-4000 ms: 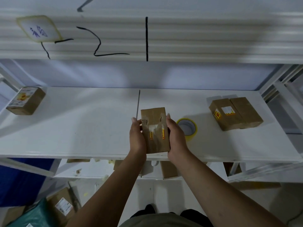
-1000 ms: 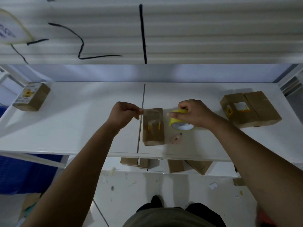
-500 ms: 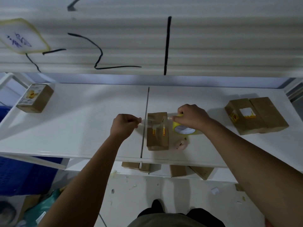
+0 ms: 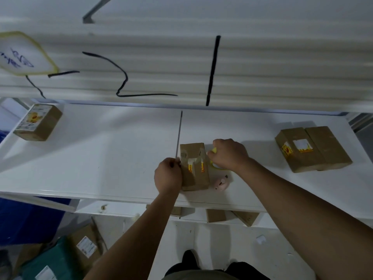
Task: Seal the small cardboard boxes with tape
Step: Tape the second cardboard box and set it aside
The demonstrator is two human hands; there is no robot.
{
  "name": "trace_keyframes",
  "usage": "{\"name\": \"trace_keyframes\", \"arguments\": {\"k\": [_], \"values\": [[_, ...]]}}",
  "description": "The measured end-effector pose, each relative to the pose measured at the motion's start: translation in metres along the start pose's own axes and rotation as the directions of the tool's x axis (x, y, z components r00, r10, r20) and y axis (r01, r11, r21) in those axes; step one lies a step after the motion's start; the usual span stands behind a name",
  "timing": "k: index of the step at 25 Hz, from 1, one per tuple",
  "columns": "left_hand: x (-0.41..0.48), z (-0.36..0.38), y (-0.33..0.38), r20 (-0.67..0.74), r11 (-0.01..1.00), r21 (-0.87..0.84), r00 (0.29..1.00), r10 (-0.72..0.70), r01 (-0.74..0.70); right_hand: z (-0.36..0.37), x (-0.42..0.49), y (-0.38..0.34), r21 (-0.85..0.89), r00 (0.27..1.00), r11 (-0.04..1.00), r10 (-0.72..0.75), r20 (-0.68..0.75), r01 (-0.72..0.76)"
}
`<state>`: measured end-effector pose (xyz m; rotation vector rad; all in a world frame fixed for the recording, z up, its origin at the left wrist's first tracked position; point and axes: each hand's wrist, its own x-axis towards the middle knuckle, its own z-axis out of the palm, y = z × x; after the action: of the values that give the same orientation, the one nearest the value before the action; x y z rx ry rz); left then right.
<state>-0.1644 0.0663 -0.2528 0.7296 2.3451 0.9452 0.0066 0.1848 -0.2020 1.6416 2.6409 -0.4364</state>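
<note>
A small brown cardboard box (image 4: pixel 196 175) with yellow stickers lies on the white shelf (image 4: pixel 101 158) near its front edge. My left hand (image 4: pixel 167 176) is pressed against the box's left side, fingers pinched on the end of a clear tape strip that runs across the box top. My right hand (image 4: pixel 229 156) sits just right of the box, closed on the yellow tape roll (image 4: pixel 217 167), which it mostly hides.
A small pink object (image 4: pixel 221 182) lies right of the box. Two more brown boxes (image 4: pixel 312 148) stand together at the right, and one (image 4: pixel 38 122) at the far left. Boxes and a green parcel (image 4: pixel 52 261) lie on the floor below.
My left hand has moved right, from a short way off to touching the box's left side, bringing the tape end down onto it. My right hand stays on the roll.
</note>
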Motion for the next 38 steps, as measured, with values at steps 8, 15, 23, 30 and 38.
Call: {"name": "trace_keyframes", "arguments": {"k": [8,15,23,30,38], "values": [[-0.037,-0.001,0.032,0.162,0.839,-0.540,0.987,0.021,0.071,-0.018,-0.020,0.013,0.336,0.998,0.942,0.036,-0.048,-0.018],[-0.063,-0.035,0.055,0.479,0.565,-0.737,0.877,0.049,0.371,-0.092,-0.083,0.066,0.842,0.970,0.518,-0.241,-0.026,0.151],[-0.116,-0.026,0.073,0.719,0.487,-0.677,0.639,0.273,0.553,-0.080,-0.101,0.078,0.696,0.997,0.715,0.025,0.068,-0.065],[-0.113,-0.050,0.097,0.645,0.864,-0.498,0.699,0.309,0.077,-0.090,-0.102,0.067,0.696,0.999,0.717,0.048,-0.005,-0.031],[-0.114,-0.054,0.114,0.504,0.902,-0.428,0.814,0.288,-0.054,-0.095,-0.100,0.053,0.568,0.997,0.822,0.002,-0.081,0.044]]}}
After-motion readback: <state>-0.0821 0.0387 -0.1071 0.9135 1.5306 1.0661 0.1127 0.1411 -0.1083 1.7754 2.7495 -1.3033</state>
